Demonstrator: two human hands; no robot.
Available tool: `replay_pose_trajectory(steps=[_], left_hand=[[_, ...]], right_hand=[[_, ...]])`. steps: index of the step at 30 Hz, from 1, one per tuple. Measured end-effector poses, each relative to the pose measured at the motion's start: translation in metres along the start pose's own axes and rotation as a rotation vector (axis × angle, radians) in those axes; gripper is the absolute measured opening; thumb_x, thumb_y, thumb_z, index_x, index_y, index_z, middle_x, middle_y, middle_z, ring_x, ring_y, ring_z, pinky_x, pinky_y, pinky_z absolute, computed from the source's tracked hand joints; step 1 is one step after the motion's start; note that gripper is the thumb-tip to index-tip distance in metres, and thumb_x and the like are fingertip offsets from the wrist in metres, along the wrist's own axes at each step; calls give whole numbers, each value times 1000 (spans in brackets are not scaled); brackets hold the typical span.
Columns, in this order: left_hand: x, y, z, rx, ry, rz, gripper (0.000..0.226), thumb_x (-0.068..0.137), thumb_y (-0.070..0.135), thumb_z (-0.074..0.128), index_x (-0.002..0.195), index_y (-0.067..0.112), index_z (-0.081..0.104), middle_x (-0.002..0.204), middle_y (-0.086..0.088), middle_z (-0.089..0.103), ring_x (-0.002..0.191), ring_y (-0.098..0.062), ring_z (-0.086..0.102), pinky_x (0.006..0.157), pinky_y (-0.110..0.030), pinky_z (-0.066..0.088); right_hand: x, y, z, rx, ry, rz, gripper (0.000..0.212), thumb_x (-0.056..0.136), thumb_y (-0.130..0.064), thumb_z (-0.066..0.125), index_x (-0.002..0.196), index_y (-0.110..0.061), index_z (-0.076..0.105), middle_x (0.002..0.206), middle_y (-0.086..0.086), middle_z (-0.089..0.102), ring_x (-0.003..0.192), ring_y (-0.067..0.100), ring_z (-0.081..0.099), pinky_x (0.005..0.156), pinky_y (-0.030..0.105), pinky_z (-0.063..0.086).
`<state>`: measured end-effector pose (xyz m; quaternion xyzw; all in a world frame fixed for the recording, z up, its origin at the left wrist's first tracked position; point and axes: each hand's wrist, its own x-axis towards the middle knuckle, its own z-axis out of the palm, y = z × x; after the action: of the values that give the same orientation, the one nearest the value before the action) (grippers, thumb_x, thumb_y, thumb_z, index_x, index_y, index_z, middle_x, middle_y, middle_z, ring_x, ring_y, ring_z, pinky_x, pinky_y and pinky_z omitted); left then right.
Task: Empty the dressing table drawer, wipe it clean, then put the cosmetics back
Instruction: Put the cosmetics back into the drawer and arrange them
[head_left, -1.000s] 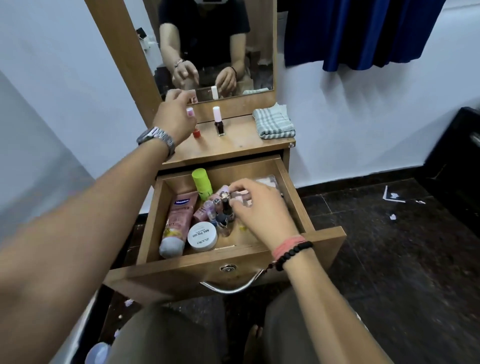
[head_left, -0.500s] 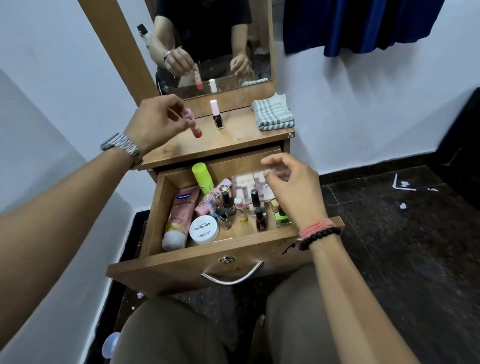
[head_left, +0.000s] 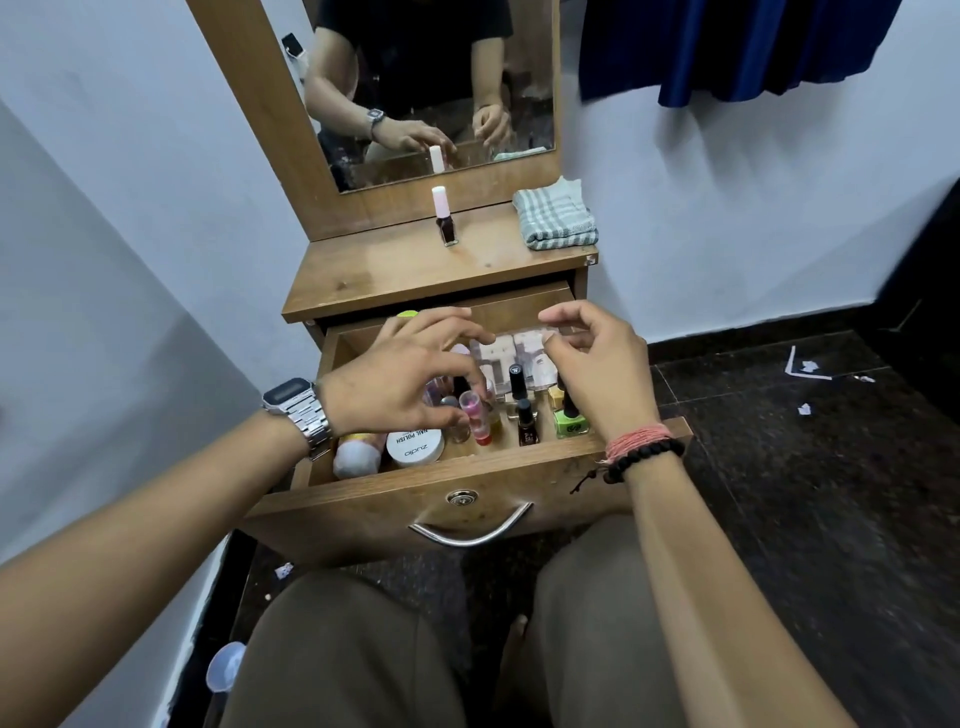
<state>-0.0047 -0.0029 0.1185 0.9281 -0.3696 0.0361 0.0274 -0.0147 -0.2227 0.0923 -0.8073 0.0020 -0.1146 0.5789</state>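
Note:
The wooden drawer (head_left: 363, 501) stands pulled out and holds several cosmetics: a pink tube (head_left: 356, 457), a white jar (head_left: 415, 447), a green nail polish (head_left: 571, 422), dark bottles (head_left: 525, 427) and a clear palette box (head_left: 511, 347). My left hand (head_left: 410, 374) is low over the drawer and pinches a small pink-capped red bottle (head_left: 475, 418) among the others. My right hand (head_left: 597, 374) hovers over the palette box with fingers loosely curled, holding nothing I can see. A dark nail polish with a pale cap (head_left: 445, 223) stands on the table top (head_left: 395, 275).
A folded checked cloth (head_left: 556, 218) lies at the table top's back right, under the mirror (head_left: 441, 78). White walls flank the table closely on the left. Paper scraps (head_left: 802, 364) lie on the dark floor to the right. My knees (head_left: 353, 649) sit just under the drawer front.
My left hand came down from above the table top into the drawer, carrying the pink-capped red bottle. My right hand lifted from among the bottles to above the palette box.

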Motion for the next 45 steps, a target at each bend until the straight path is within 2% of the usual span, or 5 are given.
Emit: replay_pose_trajectory(steps=[16, 25, 34, 40, 45], left_hand=[[-13, -17, 25, 53, -86, -12, 26, 76, 45, 69, 101, 42, 63, 148, 9, 36, 142, -12, 15, 99, -43, 19], [-17, -22, 15, 68, -68, -33, 43, 73, 26, 73, 111, 41, 60, 147, 12, 36, 140, -9, 20, 101, -41, 15], [52, -62, -33, -10, 332, -322, 41, 87, 21, 63, 127, 22, 54, 128, -4, 52, 112, -21, 53, 90, -37, 46], [119, -99, -49, 26, 255, -515, 63, 88, 7, 56, 147, 20, 35, 154, -5, 29, 137, -28, 36, 110, -40, 35], [129, -112, -52, 35, 230, -545, 37, 89, 14, 60, 126, 17, 59, 123, -11, 63, 114, -29, 57, 97, -41, 48]], right_hand=[[-1, -1, 1, -32, -18, -15, 18, 88, -15, 60, 97, -29, 66, 95, -16, 65, 83, -5, 59, 64, 7, 45], [-2, -2, 2, -50, -36, -17, 19, 87, -13, 59, 98, -28, 66, 97, -16, 66, 84, -4, 60, 63, 7, 45], [-2, -1, 4, -102, -80, -19, 17, 89, -16, 61, 99, -29, 65, 99, -10, 66, 82, -4, 59, 58, 4, 39], [0, 1, 1, -71, -72, -24, 16, 88, -17, 60, 98, -29, 64, 99, -12, 65, 80, -7, 58, 53, -2, 39], [2, 3, 0, -48, -69, -21, 18, 87, -15, 60, 97, -29, 65, 98, -14, 65, 80, -7, 58, 56, -2, 41]])
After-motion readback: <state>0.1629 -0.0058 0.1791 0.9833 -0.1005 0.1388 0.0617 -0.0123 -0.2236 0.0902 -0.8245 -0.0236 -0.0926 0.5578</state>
